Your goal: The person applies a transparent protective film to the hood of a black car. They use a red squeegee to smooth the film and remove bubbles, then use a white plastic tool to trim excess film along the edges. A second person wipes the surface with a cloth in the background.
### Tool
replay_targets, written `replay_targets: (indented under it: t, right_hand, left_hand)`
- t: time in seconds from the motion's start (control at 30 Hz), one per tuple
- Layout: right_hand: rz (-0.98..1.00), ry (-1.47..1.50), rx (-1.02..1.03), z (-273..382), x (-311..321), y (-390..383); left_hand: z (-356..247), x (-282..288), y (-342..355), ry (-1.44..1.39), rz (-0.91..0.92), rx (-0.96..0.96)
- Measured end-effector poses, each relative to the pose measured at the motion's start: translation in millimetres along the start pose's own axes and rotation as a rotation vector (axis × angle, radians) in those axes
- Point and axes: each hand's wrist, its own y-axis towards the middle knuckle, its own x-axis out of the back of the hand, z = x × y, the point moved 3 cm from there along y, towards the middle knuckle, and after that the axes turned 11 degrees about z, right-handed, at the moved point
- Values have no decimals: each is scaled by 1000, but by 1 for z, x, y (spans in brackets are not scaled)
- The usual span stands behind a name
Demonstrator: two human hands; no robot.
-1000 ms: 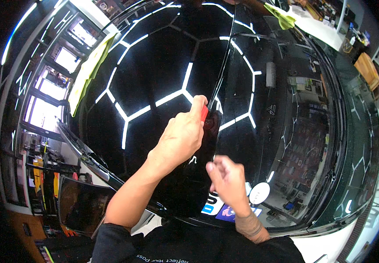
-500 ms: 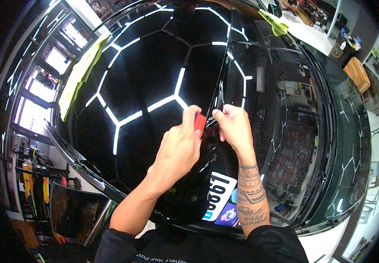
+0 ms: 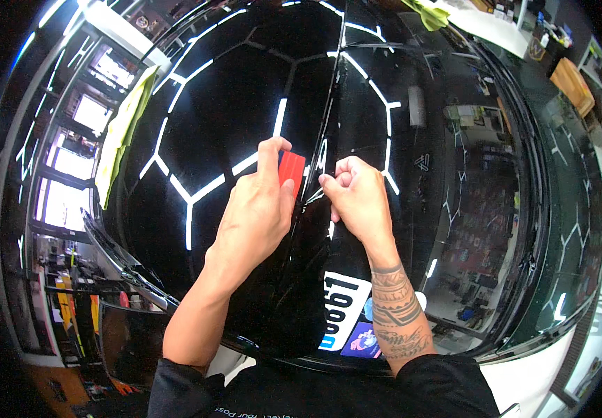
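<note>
My left hand (image 3: 252, 216) grips a flat red squeegee (image 3: 291, 174), its index finger stretched along the top and the thumb on the near face. The squeegee is over a glossy black car panel (image 3: 245, 132) that reflects hexagonal ceiling lights. Just to the right, my right hand (image 3: 358, 198) is closed in a pinch beside a creased, lifted edge of shiny black film (image 3: 313, 187). Where the film meets the fingertips is partly hidden. A long seam in the film runs from between my hands toward the far side.
A yellow-green cloth (image 3: 127, 136) hangs over the panel's left edge, another cloth (image 3: 430, 12) lies at the far right. White and purple stickers (image 3: 346, 310) are near my right forearm. Dark glass (image 3: 475, 209) spans the right. A cardboard box (image 3: 571, 87) stands beyond.
Both hands have shifted left, the squeegee going with the left one and now showing more of its broad face. The film's creased edge has also moved left.
</note>
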Motion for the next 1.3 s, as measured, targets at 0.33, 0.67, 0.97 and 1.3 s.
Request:
replay_targets:
  t: [0.33,0.67,0.97,1.3]
  right_hand:
    - [-1,83,36,-7,-1,-8]
    - [10,68,60,-4,-1,-3]
    - [393,68,-275,-15,-20,-92]
    - [505,265,-328,-15,-36,-119]
  left_hand:
    - [1,-25,33,158,80,-70]
    - [8,-12,17,-45,2,37]
    - [11,16,-67,-55,14,103]
    - [5,-13,-81,96,279,115]
